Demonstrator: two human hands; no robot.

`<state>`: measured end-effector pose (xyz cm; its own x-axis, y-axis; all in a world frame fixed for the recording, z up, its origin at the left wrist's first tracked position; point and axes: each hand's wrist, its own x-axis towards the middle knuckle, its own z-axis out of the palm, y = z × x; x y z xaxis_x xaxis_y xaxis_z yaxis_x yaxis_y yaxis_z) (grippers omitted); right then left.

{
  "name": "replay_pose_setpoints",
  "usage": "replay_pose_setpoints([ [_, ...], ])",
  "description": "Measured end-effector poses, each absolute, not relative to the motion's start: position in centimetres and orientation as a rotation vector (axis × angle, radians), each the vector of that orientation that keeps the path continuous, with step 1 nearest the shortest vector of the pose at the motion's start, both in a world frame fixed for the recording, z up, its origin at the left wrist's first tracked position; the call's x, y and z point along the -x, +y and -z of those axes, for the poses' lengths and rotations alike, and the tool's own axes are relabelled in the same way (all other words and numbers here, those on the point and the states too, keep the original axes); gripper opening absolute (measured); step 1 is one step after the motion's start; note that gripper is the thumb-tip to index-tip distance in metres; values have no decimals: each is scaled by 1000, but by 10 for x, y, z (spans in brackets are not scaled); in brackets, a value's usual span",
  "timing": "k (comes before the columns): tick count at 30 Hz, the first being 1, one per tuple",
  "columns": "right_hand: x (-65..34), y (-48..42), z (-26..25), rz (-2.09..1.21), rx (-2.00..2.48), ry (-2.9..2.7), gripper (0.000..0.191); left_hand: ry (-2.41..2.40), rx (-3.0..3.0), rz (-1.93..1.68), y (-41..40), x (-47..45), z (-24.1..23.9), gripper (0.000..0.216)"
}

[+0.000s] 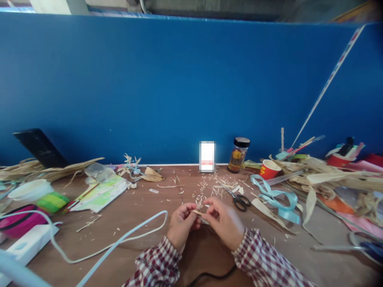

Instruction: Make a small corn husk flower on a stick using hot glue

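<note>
Straw-coloured and thin, a small strip of dried husk (198, 212) lies pinched between both hands just this side of the black-handled scissors (239, 199). The left hand (181, 223), left of the scissors, closes thumb and fingertips on one end; the right hand (224, 223), directly below them, grips the other end, so the strip's long axis runs left to right, equally near each hand. Beneath is a brown wooden tabletop (143, 207) scattered with pale shavings, and beyond the scissors a blue partition wall (179, 87) closes the space.
</note>
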<state>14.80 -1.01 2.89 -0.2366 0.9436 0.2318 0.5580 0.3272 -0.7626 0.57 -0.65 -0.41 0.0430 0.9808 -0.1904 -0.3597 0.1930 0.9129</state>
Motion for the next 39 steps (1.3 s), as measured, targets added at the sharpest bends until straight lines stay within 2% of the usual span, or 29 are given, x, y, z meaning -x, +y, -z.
replay_pose_setpoints([
  [3, -149, -7, -28, -778, 1323, -1861, 17, 957, -793, -1199, -7, -6, 4, 28],
  [9, -154, -4, -28, -848, 1315, -1884, 21, 918, -817, -1162, -9, -7, 3, 24],
  [22, -149, -8, -28, -533, 1245, -2054, 18, 997, -857, -1096, -7, -7, 6, 27],
  [31, -150, -9, -29, -541, 1171, -2046, 25, 997, -865, -1085, -7, -7, 5, 35],
  [39, -149, -8, -27, -536, 1204, -2044, 23, 1032, -978, -1029, -6, -7, 10, 29],
])
